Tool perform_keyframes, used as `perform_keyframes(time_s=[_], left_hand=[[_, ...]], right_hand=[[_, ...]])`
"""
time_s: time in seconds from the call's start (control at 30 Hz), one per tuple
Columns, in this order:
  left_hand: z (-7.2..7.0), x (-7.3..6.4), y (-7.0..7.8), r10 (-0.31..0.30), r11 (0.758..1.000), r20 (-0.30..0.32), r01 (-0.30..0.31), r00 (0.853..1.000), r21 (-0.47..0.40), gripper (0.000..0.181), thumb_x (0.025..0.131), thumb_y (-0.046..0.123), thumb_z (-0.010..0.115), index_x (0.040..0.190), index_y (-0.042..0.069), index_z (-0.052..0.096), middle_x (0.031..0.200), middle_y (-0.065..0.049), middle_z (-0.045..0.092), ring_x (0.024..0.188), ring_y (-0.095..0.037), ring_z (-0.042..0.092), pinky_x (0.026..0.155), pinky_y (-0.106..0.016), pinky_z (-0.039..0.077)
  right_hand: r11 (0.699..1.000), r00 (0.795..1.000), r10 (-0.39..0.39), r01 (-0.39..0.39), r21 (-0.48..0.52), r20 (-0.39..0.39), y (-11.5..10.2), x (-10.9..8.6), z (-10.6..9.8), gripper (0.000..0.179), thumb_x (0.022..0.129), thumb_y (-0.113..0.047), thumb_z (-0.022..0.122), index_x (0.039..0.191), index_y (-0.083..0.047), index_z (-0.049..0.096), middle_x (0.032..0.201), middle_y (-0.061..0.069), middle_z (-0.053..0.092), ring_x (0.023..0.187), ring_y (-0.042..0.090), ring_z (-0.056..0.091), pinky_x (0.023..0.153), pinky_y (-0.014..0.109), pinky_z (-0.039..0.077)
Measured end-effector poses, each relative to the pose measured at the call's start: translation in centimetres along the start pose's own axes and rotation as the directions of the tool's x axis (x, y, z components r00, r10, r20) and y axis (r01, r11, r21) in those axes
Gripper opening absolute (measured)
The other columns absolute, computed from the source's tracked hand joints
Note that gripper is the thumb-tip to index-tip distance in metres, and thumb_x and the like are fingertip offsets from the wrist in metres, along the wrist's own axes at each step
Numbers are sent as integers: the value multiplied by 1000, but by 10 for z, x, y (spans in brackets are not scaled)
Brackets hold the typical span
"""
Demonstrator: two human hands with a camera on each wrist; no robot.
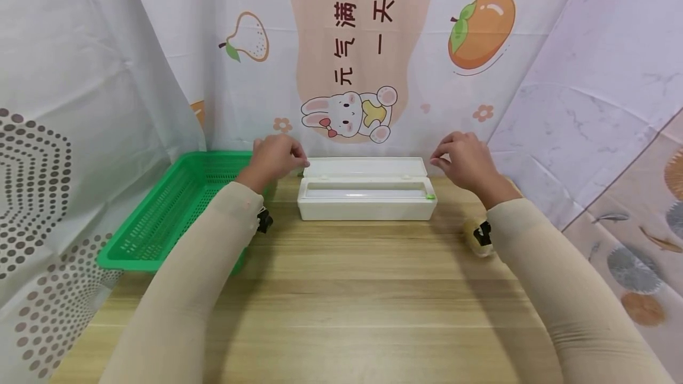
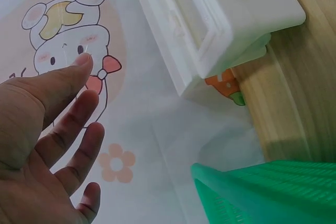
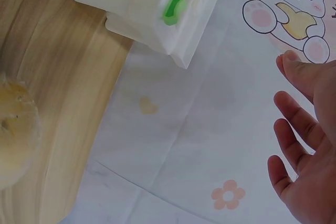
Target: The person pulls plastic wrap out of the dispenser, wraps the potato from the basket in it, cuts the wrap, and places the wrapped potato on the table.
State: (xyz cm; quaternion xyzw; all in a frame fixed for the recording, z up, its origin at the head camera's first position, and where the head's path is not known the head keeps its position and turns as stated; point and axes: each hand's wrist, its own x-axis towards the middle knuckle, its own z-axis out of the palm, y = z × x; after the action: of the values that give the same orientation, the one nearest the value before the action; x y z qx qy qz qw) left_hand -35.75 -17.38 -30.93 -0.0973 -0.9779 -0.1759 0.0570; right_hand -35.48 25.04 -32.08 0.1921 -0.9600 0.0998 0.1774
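Note:
A long white cling film dispenser (image 1: pixel 367 208) stands at the back of the table with its lid (image 1: pixel 365 166) raised. A pale roll shows through its top slot, and a green slider (image 3: pixel 174 8) sits at its right end. Above the left end, my left hand (image 1: pixel 274 157) pinches thumb against forefinger. My right hand (image 1: pixel 463 159) pinches likewise above the right end. Clear cling film appears held between them, though it barely shows; faint glints lie by the left thumb. The other fingers of both hands are loosely bent and apart.
A green plastic basket (image 1: pixel 144 262) stands on the left of the wooden table (image 1: pixel 347 313). A yellowish round thing in clear wrap (image 3: pixel 16 129) lies on the right, partly hidden by the right forearm in the head view. A printed curtain (image 1: pixel 256 93) hangs close behind the dispenser.

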Motion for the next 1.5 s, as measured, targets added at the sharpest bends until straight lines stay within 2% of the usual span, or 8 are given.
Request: perform_keyframes(time_s=[0.37,0.5,0.6,0.97,1.13,1.3,1.4,1.5], left_hand=[[-14,1,6,16,999,-8,-16,1000,37,15,93,36,79,90,22,80,91,2,75,97,-24,62,101,-58,29],[-19,1,7,23,998,-10,-23,1000,53,14,94,35,78,91,21,81,109,-1,65,102,-25,59,98,-59,31],[-23,1,9,24,998,-17,-23,1000,60,16,93,35,79,92,20,81,113,-2,59,103,-25,57,98,-58,32],[-38,1,18,-12,1000,-12,12,1000,7,17,93,36,79,92,19,81,99,0,70,98,-24,58,101,-56,30],[-44,-5,18,12,1000,-36,-13,999,-21,18,94,36,78,93,19,81,99,0,74,103,-24,59,103,-56,30],[-52,-12,13,50,998,-84,-52,995,-23,17,93,36,79,91,19,79,100,-1,74,107,-25,62,104,-57,30],[-55,-16,12,66,997,-102,-69,993,-29,17,93,35,79,92,18,79,103,-3,74,111,-27,63,106,-58,30],[-57,-19,13,76,996,-103,-80,992,-35,18,93,35,79,93,17,80,106,-4,74,113,-29,63,107,-59,29]], right_hand=[[1000,1000,-12,12,-18,-12,0,-1,-14,10,95,-22,77,97,-15,83,118,12,70,115,40,56,91,67,43],[999,999,-23,22,-26,-28,-1,-1,-20,10,95,-22,77,96,-15,83,118,12,70,113,40,56,88,66,43],[999,999,-35,34,-26,-39,-2,0,-25,10,95,-22,77,96,-15,83,119,12,69,113,41,57,85,66,43],[1000,998,-18,18,9,-58,0,-1,-39,11,96,-22,76,98,-14,83,118,11,69,116,37,55,87,69,42],[999,994,-25,30,45,-106,-1,-5,-43,9,95,-21,77,97,-14,83,116,9,70,117,35,56,86,72,41],[995,990,-20,33,91,-137,-5,-7,-47,9,95,-19,77,97,-13,82,119,11,68,128,42,50,101,78,33],[993,984,-35,54,108,-173,-7,-8,-50,8,94,-17,77,96,-11,82,118,13,67,129,45,50,114,76,25],[991,976,-57,80,104,-209,-7,-10,-53,6,93,-15,79,94,-9,82,115,13,68,122,42,53,118,69,26]])
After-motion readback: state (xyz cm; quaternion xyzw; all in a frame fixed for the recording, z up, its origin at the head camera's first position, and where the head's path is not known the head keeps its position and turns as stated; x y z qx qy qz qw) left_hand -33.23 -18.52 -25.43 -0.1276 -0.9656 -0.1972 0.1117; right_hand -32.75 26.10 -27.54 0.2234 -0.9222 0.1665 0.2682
